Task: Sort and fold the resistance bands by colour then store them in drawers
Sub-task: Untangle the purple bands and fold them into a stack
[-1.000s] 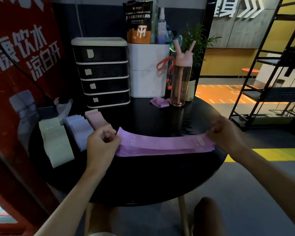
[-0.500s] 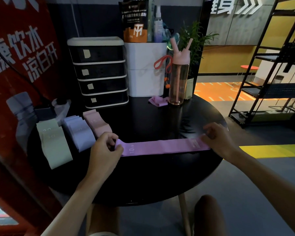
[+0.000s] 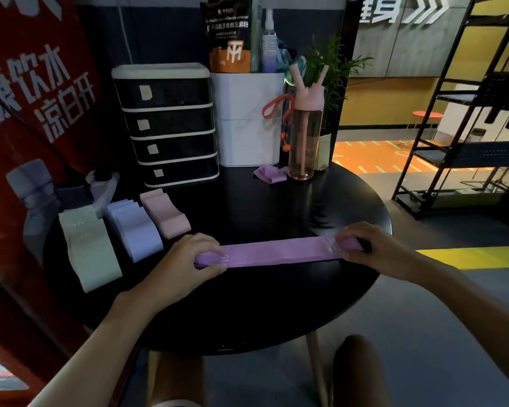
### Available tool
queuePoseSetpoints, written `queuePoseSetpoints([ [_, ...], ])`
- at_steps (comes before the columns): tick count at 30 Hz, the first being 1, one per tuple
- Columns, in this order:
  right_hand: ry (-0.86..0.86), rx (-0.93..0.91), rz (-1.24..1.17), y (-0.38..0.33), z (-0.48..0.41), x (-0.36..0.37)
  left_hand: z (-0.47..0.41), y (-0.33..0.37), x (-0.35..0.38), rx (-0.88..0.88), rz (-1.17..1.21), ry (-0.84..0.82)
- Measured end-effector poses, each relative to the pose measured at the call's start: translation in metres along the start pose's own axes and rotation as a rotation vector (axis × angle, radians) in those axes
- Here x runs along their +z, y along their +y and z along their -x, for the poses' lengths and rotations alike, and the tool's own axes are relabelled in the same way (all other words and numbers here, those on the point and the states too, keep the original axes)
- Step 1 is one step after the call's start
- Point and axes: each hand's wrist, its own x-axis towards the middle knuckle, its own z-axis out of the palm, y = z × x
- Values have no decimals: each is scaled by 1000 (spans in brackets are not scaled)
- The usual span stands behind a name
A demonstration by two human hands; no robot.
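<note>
We have the purple band (image 3: 276, 255) laid flat on the tabletop (image 3: 247, 312), towards its 6 o'clock edge and running from 9 to 3 o'clock. Our hands are well apart. The left hand (image 3: 188, 259) pinches the 9 o'clock end and the right hand (image 3: 373, 251) pinches the 3 o'clock end, fingers on top and thumb at the near edge.

The step in hand looks to us like squaring the band before the fold. To do it well, we should keep it just taut enough to lie without ripples and line up the long edges. Then we can carry one end over to meet the other and press the crease flat.

The folded size should match the green pile (image 3: 86, 248), blue pile (image 3: 135, 230) and pink pile (image 3: 165, 214) at 9 to 10 o'clock. A second purple band (image 3: 269, 174) lies at 1 o'clock by the bottle (image 3: 304, 142) and belongs with this one. The drawer unit (image 3: 168, 124) at 11 o'clock has all its drawers shut.
</note>
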Motion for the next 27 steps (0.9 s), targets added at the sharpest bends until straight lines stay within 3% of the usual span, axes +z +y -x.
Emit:
queuePoseSetpoints([
  [10, -1, 22, 14, -4, 2, -2, -1, 2, -2, 21, -41, -28],
  [16, 43, 48, -55, -13, -7, -11, -20, 40, -4, 89, -240, 192],
  [22, 62, 132, -175, -41, -72, -12, -95, 57, 24, -59, -304, 37],
  [27, 149, 133, -126, -44, -145, 5, -124, 35, 42, -227, -425, -64],
])
